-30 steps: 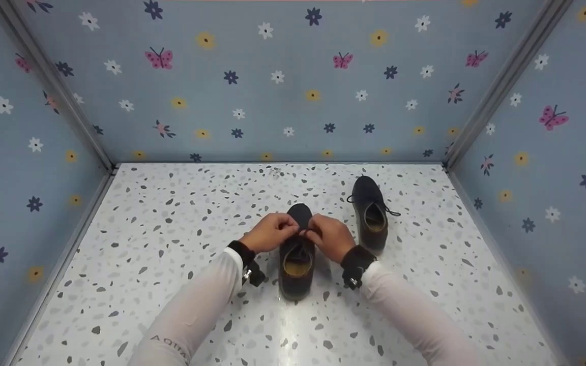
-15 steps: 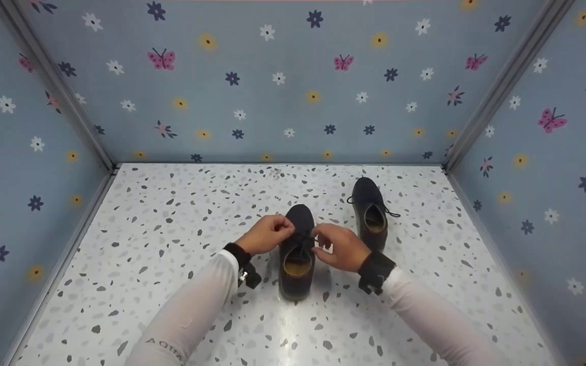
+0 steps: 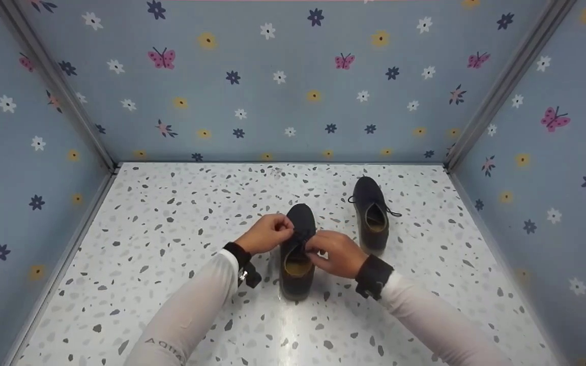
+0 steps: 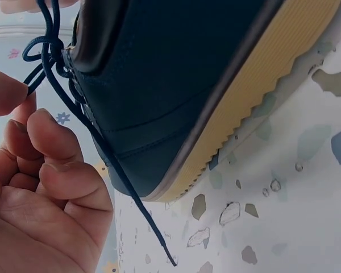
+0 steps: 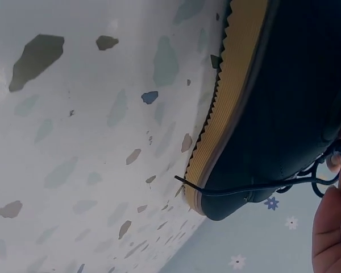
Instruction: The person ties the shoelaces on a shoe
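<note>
A dark lace-up shoe [image 3: 295,290] with a pale ridged sole sits on the speckled floor, toe pointing away from me. At its left side my left hand [image 3: 265,235] pinches a loop of the dark shoelace [image 4: 111,156] between thumb and forefinger, the other fingers curled. My right hand [image 3: 341,254] holds the lace with its fingertips, over the shoe's opening from the right. A bow-like knot [image 4: 52,48] shows at the top eyelets in the left wrist view. One loose lace end hangs down each side of the shoe.
A matching dark shoe [image 3: 367,190] stands to the right and farther back, its laces sticking out on both sides. Blue panels [image 3: 293,81] with flowers and butterflies enclose the white speckled floor [image 3: 196,203] at the back and sides.
My right hand has drawn back right and toward me from the toe side, then come in again over the laces. My left hand has shifted slightly left, still pinching.
</note>
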Motion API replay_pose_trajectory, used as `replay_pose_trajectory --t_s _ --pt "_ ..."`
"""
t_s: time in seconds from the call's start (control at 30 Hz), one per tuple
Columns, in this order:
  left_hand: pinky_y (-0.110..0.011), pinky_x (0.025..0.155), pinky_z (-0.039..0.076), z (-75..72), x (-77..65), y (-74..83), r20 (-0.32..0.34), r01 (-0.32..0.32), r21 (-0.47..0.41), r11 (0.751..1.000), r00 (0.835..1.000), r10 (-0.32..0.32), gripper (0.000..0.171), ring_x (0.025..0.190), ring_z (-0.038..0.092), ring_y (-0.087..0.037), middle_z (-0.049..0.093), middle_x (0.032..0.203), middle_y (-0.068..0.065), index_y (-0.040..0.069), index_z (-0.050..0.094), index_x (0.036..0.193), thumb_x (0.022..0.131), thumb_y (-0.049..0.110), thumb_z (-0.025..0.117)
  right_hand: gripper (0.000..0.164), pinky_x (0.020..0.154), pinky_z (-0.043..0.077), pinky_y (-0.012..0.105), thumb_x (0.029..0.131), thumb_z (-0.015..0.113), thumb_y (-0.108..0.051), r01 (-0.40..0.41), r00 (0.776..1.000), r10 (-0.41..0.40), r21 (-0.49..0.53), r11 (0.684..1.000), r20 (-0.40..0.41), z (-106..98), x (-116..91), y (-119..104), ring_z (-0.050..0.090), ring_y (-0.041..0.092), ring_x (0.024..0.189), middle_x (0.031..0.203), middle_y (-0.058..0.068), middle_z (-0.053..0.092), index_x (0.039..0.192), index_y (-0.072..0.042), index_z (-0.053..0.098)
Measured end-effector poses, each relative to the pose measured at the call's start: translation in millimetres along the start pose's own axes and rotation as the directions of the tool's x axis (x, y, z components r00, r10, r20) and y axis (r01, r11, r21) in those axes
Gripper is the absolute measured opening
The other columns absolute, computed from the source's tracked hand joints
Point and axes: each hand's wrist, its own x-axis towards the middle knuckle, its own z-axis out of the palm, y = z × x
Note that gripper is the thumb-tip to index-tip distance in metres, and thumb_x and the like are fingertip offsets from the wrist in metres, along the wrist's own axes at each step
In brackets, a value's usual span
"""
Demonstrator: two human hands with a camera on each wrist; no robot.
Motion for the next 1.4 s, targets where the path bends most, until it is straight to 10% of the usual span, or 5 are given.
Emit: replay_pose_trajectory --t_s 0.4,0.77,1.13,1.4 --pt "-0.023 0.057 0.045 -10.4 -3.6 -4.0 -0.021 0.028 -0.047 0.999 0.999 -0.029 0.010 0.060 0.053 -0.009 0.055 0.071 0.003 0.003 0.064 0.093 0.090 0.011 0.058 0.006 0.061 0.049 0.020 0.086 0.071 -0.012 -0.230 0.965 0.251 0.214 0.949 -0.080 -9.5 -7.7 20.7 0.057 0.005 0.067 0.074 -0.003 0.062 0.084 -0.014 0.065" --pt "-0.023 0.058 0.044 -22.2 -12.8 -15.7 -0.050 0.071 -0.029 0.997 0.996 -0.073 0.015 0.063 0.054 -0.010 0.056 0.073 0.004 0.001 0.063 0.096 0.091 0.014 0.056 0.013 0.054 0.042 0.021 0.087 0.069 -0.017 -0.531 0.830 0.557 0.293 0.795 -0.008 -12.8 -10.7 27.9 0.049 0.003 0.056 0.064 -0.006 0.058 0.075 -0.018 0.065" --pt "-0.022 0.057 0.043 -25.1 -16.5 -21.3 -0.071 0.069 -0.011 0.998 0.995 -0.070 0.008 0.060 0.052 -0.007 0.054 0.069 0.006 0.005 0.063 0.088 0.088 0.009 0.056 0.016 0.054 0.039 0.022 0.082 0.063 -0.011 -0.608 0.782 0.622 0.250 0.754 0.027 -10.3 -7.4 27.6 0.048 0.006 0.057 0.061 -0.009 0.053 0.068 -0.018 0.059" --pt "-0.022 0.057 0.044 -24.8 -18.3 -22.0 -0.077 0.070 0.011 0.998 0.995 -0.069 0.006 0.061 0.053 -0.007 0.055 0.070 0.005 0.008 0.062 0.086 0.087 0.008 0.056 0.025 0.052 0.037 0.024 0.087 0.059 -0.014 -0.679 0.704 0.710 0.269 0.683 -0.024 -8.1 -8.2 25.0 0.047 0.008 0.054 0.059 -0.008 0.054 0.062 -0.020 0.061"
